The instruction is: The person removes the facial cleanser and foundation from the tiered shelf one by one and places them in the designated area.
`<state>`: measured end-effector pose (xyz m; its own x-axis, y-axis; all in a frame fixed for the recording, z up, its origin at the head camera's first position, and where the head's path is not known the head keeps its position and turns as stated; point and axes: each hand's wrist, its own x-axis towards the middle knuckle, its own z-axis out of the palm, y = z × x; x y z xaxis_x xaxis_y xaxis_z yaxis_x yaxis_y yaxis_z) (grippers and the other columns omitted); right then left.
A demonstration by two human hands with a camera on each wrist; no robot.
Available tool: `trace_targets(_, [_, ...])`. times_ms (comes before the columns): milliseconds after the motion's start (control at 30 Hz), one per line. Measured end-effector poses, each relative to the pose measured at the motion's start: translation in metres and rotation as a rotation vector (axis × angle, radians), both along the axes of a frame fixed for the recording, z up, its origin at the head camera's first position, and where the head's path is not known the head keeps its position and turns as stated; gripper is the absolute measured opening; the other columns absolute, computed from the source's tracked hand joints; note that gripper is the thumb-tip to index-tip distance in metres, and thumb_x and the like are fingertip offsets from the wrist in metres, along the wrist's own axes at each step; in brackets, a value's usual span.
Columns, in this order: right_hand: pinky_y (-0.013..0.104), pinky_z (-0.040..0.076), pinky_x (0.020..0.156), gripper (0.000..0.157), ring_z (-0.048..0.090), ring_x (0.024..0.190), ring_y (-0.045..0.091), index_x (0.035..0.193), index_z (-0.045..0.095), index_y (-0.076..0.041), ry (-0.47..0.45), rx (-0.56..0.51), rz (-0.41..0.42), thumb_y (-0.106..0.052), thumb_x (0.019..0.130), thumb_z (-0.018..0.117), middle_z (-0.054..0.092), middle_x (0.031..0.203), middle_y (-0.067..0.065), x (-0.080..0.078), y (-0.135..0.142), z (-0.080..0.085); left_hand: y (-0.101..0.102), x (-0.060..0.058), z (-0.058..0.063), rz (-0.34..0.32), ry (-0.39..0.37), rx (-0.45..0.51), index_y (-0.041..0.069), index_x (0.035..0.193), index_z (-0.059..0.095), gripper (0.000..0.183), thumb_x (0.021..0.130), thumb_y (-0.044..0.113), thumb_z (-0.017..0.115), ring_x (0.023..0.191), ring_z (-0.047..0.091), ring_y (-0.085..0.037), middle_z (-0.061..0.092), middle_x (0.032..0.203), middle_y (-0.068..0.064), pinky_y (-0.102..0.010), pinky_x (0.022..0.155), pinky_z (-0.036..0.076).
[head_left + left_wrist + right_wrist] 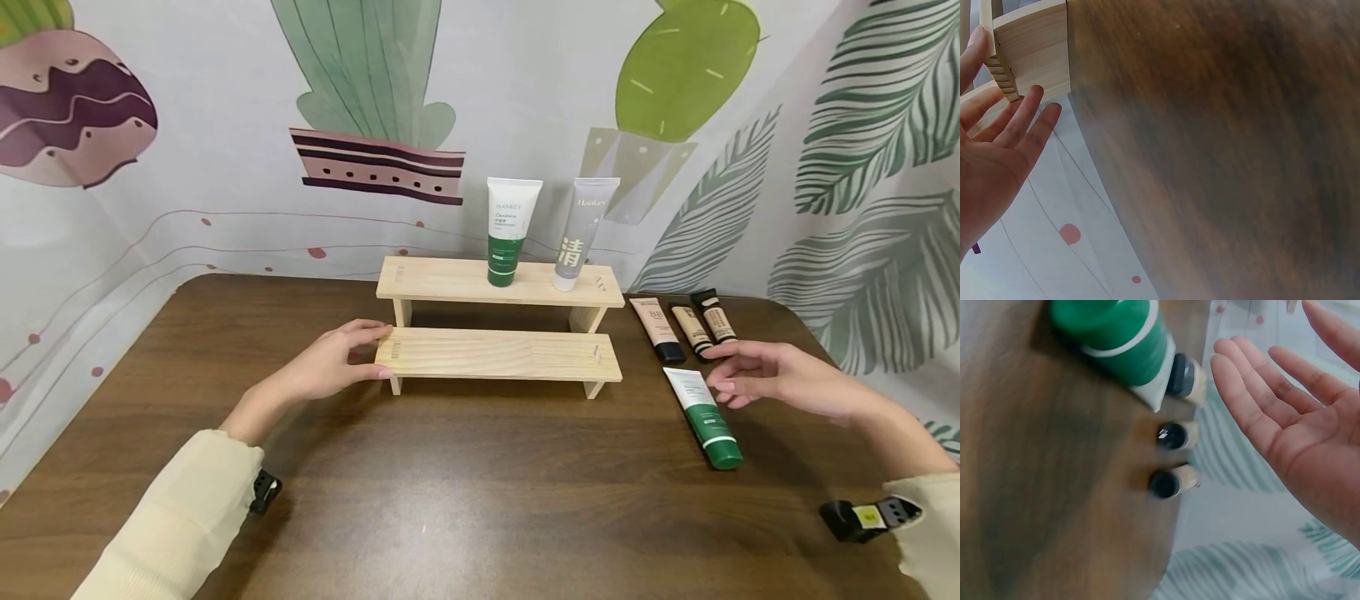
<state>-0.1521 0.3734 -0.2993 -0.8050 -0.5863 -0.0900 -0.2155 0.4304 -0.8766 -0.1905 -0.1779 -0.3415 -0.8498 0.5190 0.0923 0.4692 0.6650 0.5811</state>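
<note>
My left hand (330, 360) holds the left end of the lower step of a two-step wooden display stand (495, 353), thumb at the front edge and fingers behind. In the left wrist view the thumb and fingertips lie on opposite sides of the board end (1002, 78). My right hand (783, 379) hovers beside a white-and-green squeeze tube (703, 418) lying on the table, its fingers loosely bent and nothing in them. Upright on the top step stand another white-and-green tube (510, 233) and a grey tube (585, 235).
Behind the lying tube are a pink tube with a black cap (657, 330), a small beige tube (692, 330) and a beige-and-black tube (716, 318). The brown table (450, 483) meets a curtain printed with cacti and leaves (225, 125) at the back.
</note>
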Motion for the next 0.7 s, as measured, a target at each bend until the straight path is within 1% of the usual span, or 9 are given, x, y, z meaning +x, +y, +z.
trace_targets(33, [0.038, 0.054, 0.068, 0.045, 0.064, 0.085, 0.022, 0.121, 0.051, -0.024, 0.009, 0.011, -0.001, 0.007, 0.089, 0.051, 0.063, 0.101, 0.009, -0.002, -0.004, 0.002, 0.000, 0.000, 0.000, 0.000, -0.001, 0.002, -0.004, 0.131, 0.045, 0.062, 0.082, 0.025, 0.069, 0.117, 0.044, -0.036, 0.042, 0.131, -0.023, -0.049, 0.094, 0.038])
trace_targets(167, [0.039, 0.054, 0.069, 0.037, 0.063, 0.085, 0.021, 0.123, 0.050, -0.008, 0.045, 0.074, -0.018, 0.002, 0.088, 0.056, 0.062, 0.100, 0.014, -0.007, -0.019, 0.010, 0.000, 0.001, 0.000, -0.003, -0.005, 0.004, -0.004, 0.131, 0.045, 0.062, 0.082, 0.025, 0.069, 0.116, 0.045, -0.037, 0.042, 0.131, -0.024, -0.048, 0.092, 0.040])
trace_targets(267, [0.037, 0.054, 0.069, 0.037, 0.062, 0.084, 0.020, 0.123, 0.048, 0.002, 0.074, 0.129, -0.027, -0.003, 0.087, 0.059, 0.061, 0.099, 0.015, -0.009, -0.032, 0.016, 0.000, 0.000, 0.000, -0.003, -0.008, 0.009, -0.005, 0.131, 0.045, 0.062, 0.082, 0.023, 0.070, 0.116, 0.045, -0.036, 0.042, 0.131, -0.024, -0.047, 0.092, 0.041])
trace_targets(367, [0.030, 0.053, 0.068, 0.038, 0.062, 0.080, 0.018, 0.121, 0.050, 0.000, 0.121, 0.184, -0.031, -0.007, 0.086, 0.062, 0.062, 0.097, 0.010, -0.011, -0.044, 0.020, 0.000, -0.001, 0.000, -0.001, -0.012, 0.016, -0.005, 0.131, 0.045, 0.062, 0.081, 0.020, 0.070, 0.116, 0.045, -0.036, 0.042, 0.131, -0.024, -0.047, 0.092, 0.041])
trace_targets(500, [0.026, 0.052, 0.068, 0.037, 0.063, 0.078, 0.018, 0.119, 0.052, 0.001, 0.175, 0.188, 0.006, -0.005, 0.085, 0.063, 0.063, 0.095, 0.010, -0.016, -0.057, 0.023, 0.000, -0.001, 0.000, -0.001, -0.003, 0.008, -0.005, 0.131, 0.045, 0.062, 0.081, 0.022, 0.070, 0.117, 0.044, -0.037, 0.042, 0.131, -0.024, -0.048, 0.093, 0.039])
trace_targets(600, [0.026, 0.052, 0.070, 0.037, 0.063, 0.080, 0.016, 0.119, 0.051, 0.002, 0.187, 0.189, 0.024, -0.005, 0.085, 0.064, 0.063, 0.095, 0.010, -0.021, -0.067, 0.026, 0.000, -0.001, 0.000, 0.002, 0.000, -0.002, -0.005, 0.131, 0.045, 0.062, 0.081, 0.023, 0.070, 0.117, 0.044, -0.037, 0.042, 0.131, -0.024, -0.049, 0.094, 0.038])
trace_targets(700, [0.027, 0.052, 0.071, 0.039, 0.063, 0.080, 0.016, 0.120, 0.051, 0.000, 0.174, 0.200, 0.011, -0.008, 0.085, 0.065, 0.063, 0.096, 0.009, -0.025, -0.078, 0.030, 0.000, -0.001, 0.000, 0.001, 0.000, -0.003, -0.005, 0.131, 0.045, 0.062, 0.082, 0.024, 0.070, 0.117, 0.044, -0.037, 0.042, 0.131, -0.023, -0.049, 0.094, 0.038])
